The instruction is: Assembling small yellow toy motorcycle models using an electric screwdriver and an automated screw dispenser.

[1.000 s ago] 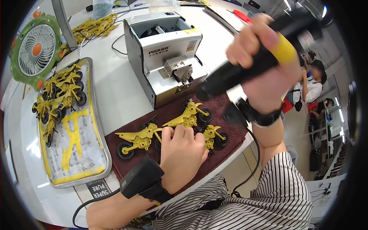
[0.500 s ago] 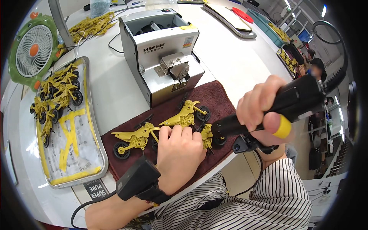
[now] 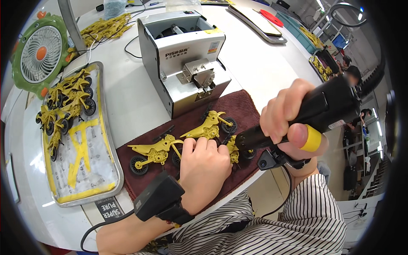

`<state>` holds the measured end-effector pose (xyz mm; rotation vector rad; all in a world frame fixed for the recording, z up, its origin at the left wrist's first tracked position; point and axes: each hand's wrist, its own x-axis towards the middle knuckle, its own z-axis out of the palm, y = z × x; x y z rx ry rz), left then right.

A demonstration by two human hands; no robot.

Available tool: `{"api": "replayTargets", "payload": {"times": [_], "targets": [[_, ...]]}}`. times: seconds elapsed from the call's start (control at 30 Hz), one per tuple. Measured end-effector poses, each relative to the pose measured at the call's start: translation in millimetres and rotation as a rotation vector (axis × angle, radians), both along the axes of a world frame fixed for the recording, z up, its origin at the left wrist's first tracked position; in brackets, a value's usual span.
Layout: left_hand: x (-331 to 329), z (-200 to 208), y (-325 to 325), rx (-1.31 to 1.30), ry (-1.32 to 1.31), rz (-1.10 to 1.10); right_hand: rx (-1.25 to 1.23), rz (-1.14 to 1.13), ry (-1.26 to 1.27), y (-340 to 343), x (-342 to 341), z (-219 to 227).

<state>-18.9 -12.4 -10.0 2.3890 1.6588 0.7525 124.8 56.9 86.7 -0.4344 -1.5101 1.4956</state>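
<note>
My right hand (image 3: 289, 121), with yellow tape round its thumb, grips a black electric screwdriver (image 3: 314, 108). The tool slants down to the left, its nose against a yellow toy motorcycle (image 3: 233, 149) with black wheels. My left hand (image 3: 207, 170) lies over that motorcycle's other side, fingers curled and closed on it; much of the toy is hidden beneath hand and tool. Two more yellow toy motorcycles rest on the dark red cloth (image 3: 231, 100): one (image 3: 156, 151) left of my left hand, the other (image 3: 208, 126) just beyond its fingers.
A silver screw-feeding machine (image 3: 182, 63) stands behind the cloth. To the left, a metal tray (image 3: 112, 170) holds several yellow motorcycles (image 3: 68, 102), near a green fan (image 3: 40, 55). Yellow parts (image 3: 106, 27) lie farther back. A person sits at the far right.
The view has shifted slightly, so the table things appear a little farther right. Both hands keep their hold, and the screwdriver's nose stays against the same motorcycle.
</note>
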Motion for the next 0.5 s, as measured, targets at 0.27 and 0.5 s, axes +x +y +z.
{"api": "replayTargets", "payload": {"times": [0.27,0.5], "targets": [[-2.5,-2.3,-0.9,-0.001,0.078,-0.008,-0.009,0.227,-0.015,24.7,-13.8,1.6],[-2.2,1.5,1.6,-0.031,0.096,-0.033,0.055,0.612,-0.039,52.9,-17.8,8.8]]}}
